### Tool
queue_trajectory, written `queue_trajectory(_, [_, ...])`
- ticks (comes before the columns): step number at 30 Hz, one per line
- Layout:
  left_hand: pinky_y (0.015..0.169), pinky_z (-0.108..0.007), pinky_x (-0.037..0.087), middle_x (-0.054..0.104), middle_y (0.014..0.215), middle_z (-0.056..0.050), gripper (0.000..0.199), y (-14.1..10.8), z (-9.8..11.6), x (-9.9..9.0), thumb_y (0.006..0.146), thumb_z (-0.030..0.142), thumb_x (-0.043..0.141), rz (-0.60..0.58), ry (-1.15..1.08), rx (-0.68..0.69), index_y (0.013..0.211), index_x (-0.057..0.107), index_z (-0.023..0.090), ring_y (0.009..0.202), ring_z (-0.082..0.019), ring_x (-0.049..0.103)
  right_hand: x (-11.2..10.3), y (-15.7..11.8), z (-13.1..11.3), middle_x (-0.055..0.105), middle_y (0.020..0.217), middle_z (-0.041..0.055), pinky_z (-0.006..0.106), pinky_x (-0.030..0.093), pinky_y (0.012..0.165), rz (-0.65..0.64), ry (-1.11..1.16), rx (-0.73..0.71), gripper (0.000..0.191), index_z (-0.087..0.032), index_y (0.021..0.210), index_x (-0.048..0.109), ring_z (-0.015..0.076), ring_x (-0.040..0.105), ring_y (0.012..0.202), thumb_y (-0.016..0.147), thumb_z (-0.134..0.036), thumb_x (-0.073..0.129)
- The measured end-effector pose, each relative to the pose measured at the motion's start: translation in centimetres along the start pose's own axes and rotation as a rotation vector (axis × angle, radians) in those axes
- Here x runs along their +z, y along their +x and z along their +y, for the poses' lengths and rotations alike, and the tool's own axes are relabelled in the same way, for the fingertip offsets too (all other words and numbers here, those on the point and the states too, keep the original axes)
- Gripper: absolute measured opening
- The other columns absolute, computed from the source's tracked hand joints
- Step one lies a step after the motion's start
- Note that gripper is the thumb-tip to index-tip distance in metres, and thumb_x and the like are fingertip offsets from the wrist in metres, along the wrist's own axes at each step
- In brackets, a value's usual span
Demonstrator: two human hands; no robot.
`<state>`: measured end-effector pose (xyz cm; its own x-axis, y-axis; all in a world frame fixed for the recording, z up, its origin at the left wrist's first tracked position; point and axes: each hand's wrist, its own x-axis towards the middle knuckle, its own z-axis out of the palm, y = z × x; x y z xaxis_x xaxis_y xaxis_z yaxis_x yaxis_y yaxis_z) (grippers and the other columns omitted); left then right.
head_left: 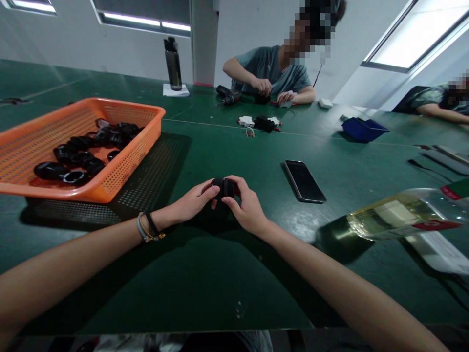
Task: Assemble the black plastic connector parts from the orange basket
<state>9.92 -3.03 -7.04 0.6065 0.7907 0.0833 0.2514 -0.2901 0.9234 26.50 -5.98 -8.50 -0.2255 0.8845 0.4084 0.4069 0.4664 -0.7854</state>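
Note:
Between my two hands is a small black cylindrical part (223, 187), with a narrow groove or seam around its middle. My left hand (196, 199) pinches its left end, thumb in front. On the right end, my right hand (246, 203) has its thumb and fingers closed. The part is held just above the green table (220, 288), over its own shadow. To the left stands an orange perforated basket (106, 188) with several glossy black plastic parts (84, 151) lying loose in it. What these parts are exactly, I cannot tell.
A phone (305, 181) lies to the right, near a lying bottle of yellowish liquid (406, 212). Farther back are a blue bin (364, 129), small white and black pieces (262, 122), a power drill (229, 96) and a dark water bottle (173, 64). A co-worker (271, 68) sits opposite.

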Motion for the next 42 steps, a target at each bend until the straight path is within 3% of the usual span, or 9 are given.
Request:
queue_trajectory(5, [0.062, -0.027, 0.04, 0.048, 0.064, 0.002, 0.039, 0.0, 0.2, 0.2, 0.082, 0.055, 0.033, -0.018, -0.054, -0.036, 0.076, 0.043, 0.018, 0.06, -0.013, 0.046, -0.1, 0.1, 0.0, 0.057, 0.095, 0.0073, 0.037, 0.045, 0.077, 0.005, -0.015, -0.013, 0.034, -0.02, 0.111, 0.042, 0.0207, 0.056, 0.084, 0.081, -0.035, 0.049])
queue_trajectory(18, [0.063, -0.025, 0.037, 0.044, 0.067, 0.003, 0.03, -0.3, 0.3, 0.4, 0.084, 0.045, 0.034, 0.021, 0.018, 0.034, 0.077, 0.041, 0.017, 0.063, -0.012, 0.043, -0.1, 0.1, 0.4, 0.058, 0.099, 0.0083, 0.035, 0.048, 0.072, -0.008, -0.062, -0.069, 0.032, -0.019, 0.11, 0.042, 0.0186, 0.056, 0.08, 0.081, -0.032, 0.048])
queue_trajectory(25, [0.063, -0.025, 0.038, 0.043, 0.071, 0.002, 0.03, -0.5, 0.3, 0.5, 0.084, 0.046, 0.036, 0.062, 0.075, 0.077, 0.082, 0.042, 0.017, 0.066, -0.013, 0.044, 0.2, -0.1, -0.2, 0.058, 0.097, 0.0075, 0.036, 0.047, 0.074, -0.001, -0.001, -0.012, 0.032, -0.02, 0.11, 0.041, 0.0197, 0.057, 0.084, 0.082, -0.034, 0.046])
queue_trajectory(30, [0.07, -0.028, 0.041, 0.05, 0.082, -0.002, 0.035, -0.7, 0.6, 0.3, 0.084, 0.048, 0.037, 0.112, 0.202, 0.12, 0.093, 0.044, 0.015, 0.075, -0.016, 0.048, 0.5, -0.2, -0.4, 0.058, 0.098, 0.0077, 0.037, 0.046, 0.076, 0.012, 0.073, 0.035, 0.031, -0.019, 0.109, 0.041, 0.0204, 0.057, 0.086, 0.083, -0.036, 0.044])
queue_trajectory(42, [0.072, -0.032, 0.043, 0.054, 0.09, -0.008, 0.051, -0.8, 0.5, 0.4, 0.085, 0.059, 0.029, 0.132, 0.348, 0.153, 0.099, 0.046, 0.012, 0.081, -0.02, 0.053, 0.7, -0.2, -0.4, 0.059, 0.093, 0.0054, 0.035, 0.045, 0.074, 0.039, 0.15, 0.104, 0.031, -0.02, 0.106, 0.044, 0.019, 0.057, 0.083, 0.083, -0.04, 0.045])
